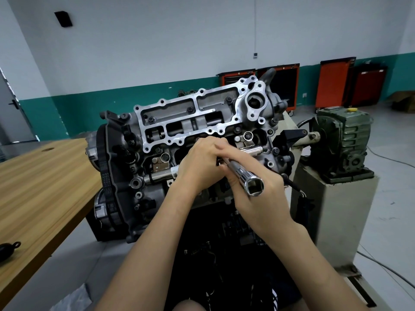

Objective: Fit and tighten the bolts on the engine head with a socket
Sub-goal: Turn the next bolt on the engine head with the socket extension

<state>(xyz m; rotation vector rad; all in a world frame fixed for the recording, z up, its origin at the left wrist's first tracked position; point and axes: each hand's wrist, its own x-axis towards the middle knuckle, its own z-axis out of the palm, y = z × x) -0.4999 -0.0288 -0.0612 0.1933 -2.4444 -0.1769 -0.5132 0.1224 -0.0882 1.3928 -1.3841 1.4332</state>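
Observation:
The engine head (190, 117) sits on a stand at the centre, with several dark bolts (190, 109) standing in its silver upper frame. My right hand (258, 182) grips a long chrome socket extension (243, 176), its square drive end pointing toward me. My left hand (199, 162) is curled over the tool's far tip, just above the lower half of the head. What my left fingers hold is hidden. A chrome tube (251, 151) lies on the head behind my hands.
A wooden table (45, 176) runs along the left, with a dark object (9, 246) near its front edge. A green gearbox (343, 140) on a concrete block (332, 212) stands to the right. Orange tool cabinets (336, 84) line the back wall.

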